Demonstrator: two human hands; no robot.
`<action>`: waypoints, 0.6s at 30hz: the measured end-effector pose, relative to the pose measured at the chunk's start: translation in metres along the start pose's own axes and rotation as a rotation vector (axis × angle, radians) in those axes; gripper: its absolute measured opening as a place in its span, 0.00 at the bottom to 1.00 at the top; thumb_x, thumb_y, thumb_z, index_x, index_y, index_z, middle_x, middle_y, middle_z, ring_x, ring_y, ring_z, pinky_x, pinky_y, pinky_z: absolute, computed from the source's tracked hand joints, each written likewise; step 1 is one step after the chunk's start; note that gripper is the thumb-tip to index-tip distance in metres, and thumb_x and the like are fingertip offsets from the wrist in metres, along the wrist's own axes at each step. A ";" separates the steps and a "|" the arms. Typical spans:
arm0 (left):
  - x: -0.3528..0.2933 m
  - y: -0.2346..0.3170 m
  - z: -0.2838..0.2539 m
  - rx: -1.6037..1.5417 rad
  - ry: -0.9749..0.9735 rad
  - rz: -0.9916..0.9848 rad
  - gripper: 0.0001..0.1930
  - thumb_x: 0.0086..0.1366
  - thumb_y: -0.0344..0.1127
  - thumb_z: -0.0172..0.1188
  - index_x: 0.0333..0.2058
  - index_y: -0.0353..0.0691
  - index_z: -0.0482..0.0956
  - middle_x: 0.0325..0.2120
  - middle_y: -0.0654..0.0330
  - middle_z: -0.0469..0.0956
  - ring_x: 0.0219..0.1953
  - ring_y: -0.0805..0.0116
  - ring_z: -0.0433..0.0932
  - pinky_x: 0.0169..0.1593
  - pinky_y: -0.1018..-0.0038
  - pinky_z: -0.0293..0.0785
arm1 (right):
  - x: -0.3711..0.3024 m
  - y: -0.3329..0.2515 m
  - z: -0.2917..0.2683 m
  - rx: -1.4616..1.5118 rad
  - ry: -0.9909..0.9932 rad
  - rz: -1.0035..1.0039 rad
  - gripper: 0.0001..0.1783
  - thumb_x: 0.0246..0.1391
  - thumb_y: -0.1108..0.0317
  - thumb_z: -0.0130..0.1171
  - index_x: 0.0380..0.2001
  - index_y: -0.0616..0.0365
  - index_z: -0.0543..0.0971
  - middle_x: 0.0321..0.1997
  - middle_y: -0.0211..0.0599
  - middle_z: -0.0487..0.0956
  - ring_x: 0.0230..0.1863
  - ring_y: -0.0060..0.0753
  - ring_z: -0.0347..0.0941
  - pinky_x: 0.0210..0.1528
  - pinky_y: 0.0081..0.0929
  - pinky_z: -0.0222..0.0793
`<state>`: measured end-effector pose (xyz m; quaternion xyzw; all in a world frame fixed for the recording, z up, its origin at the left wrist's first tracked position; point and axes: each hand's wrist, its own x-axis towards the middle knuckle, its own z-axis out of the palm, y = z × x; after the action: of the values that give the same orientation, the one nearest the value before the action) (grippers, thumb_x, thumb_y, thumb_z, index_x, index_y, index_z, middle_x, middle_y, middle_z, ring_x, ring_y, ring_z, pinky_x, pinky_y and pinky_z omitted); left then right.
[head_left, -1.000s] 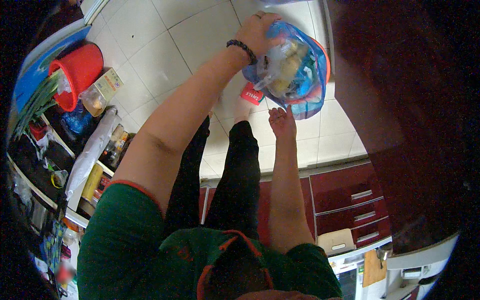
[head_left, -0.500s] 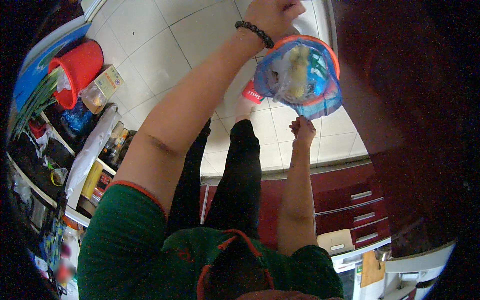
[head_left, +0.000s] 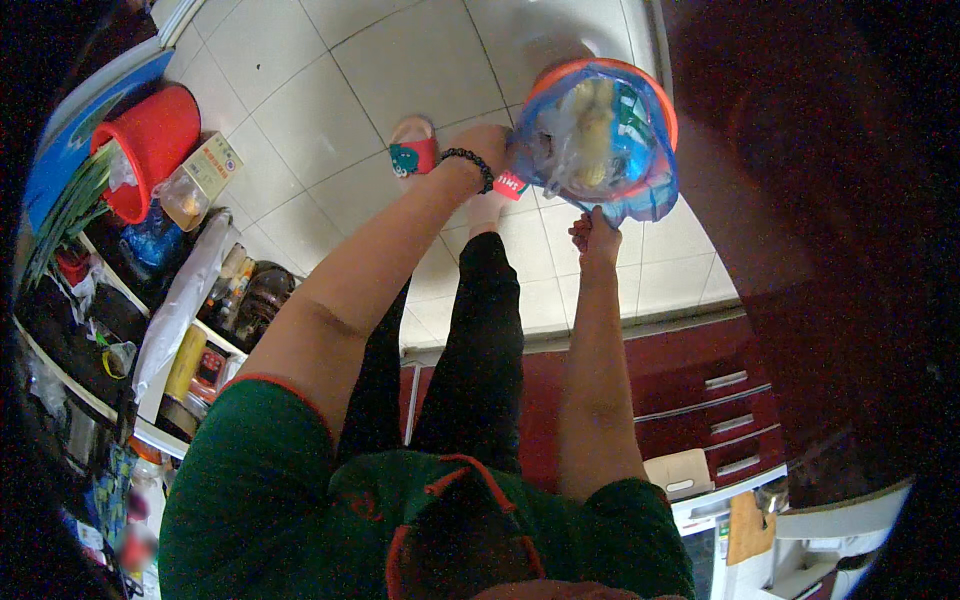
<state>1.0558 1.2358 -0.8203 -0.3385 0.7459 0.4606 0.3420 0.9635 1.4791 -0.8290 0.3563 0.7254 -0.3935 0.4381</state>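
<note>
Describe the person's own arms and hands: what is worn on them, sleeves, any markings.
Both forearms are bare below short dark green sleeves with a thin red trim at the hem. The left hand has a dark beaded bracelet around its wrist. The right hand wears no glove, and no bracelet or watch shows on its wrist. No gloves, tattoos or other markings are visible on either arm.

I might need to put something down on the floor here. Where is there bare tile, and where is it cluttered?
Bare white tile floor lies between the red bucket and the lined orange bin, above the slippered foot. More lies right of the leg, toward the red drawers. The shelf side at left is crowded.
</note>
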 end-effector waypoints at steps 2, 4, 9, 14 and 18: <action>-0.002 0.007 -0.004 0.068 0.033 0.083 0.22 0.58 0.52 0.44 0.30 0.38 0.77 0.29 0.48 0.76 0.35 0.50 0.74 0.40 0.61 0.69 | 0.000 -0.001 0.000 -0.153 0.036 -0.146 0.17 0.50 0.60 0.54 0.17 0.63 0.70 0.12 0.34 0.69 0.10 0.26 0.66 0.09 0.19 0.57; -0.006 0.005 -0.006 0.090 0.041 0.145 0.22 0.59 0.52 0.44 0.28 0.38 0.76 0.26 0.49 0.76 0.31 0.52 0.75 0.38 0.61 0.69 | -0.018 -0.017 0.003 -0.241 -0.014 -0.288 0.15 0.49 0.64 0.55 0.15 0.59 0.70 0.11 0.31 0.68 0.09 0.22 0.61 0.11 0.18 0.56; -0.016 0.000 -0.041 -0.163 -0.019 0.117 0.22 0.59 0.52 0.46 0.19 0.39 0.73 0.14 0.59 0.73 0.18 0.66 0.71 0.26 0.71 0.67 | -0.035 -0.037 -0.024 -0.041 -0.065 -0.260 0.14 0.48 0.68 0.55 0.13 0.56 0.68 0.11 0.27 0.65 0.09 0.19 0.57 0.11 0.18 0.50; -0.020 -0.019 -0.014 -0.297 -0.033 0.039 0.22 0.59 0.50 0.48 0.17 0.37 0.72 0.13 0.60 0.73 0.16 0.69 0.71 0.24 0.73 0.67 | -0.046 -0.036 -0.029 -0.067 -0.101 -0.243 0.15 0.48 0.68 0.56 0.12 0.55 0.67 0.10 0.27 0.65 0.09 0.19 0.56 0.11 0.19 0.49; -0.020 -0.033 0.000 -0.467 -0.079 0.035 0.20 0.60 0.47 0.50 0.18 0.36 0.73 0.13 0.59 0.73 0.16 0.71 0.71 0.23 0.75 0.67 | -0.042 -0.020 -0.025 -0.108 -0.092 -0.147 0.14 0.49 0.65 0.55 0.14 0.57 0.69 0.11 0.30 0.67 0.10 0.22 0.62 0.12 0.20 0.55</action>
<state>1.0931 1.2281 -0.8190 -0.3771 0.6109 0.6394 0.2755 0.9525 1.4848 -0.7772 0.2594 0.7487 -0.4012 0.4596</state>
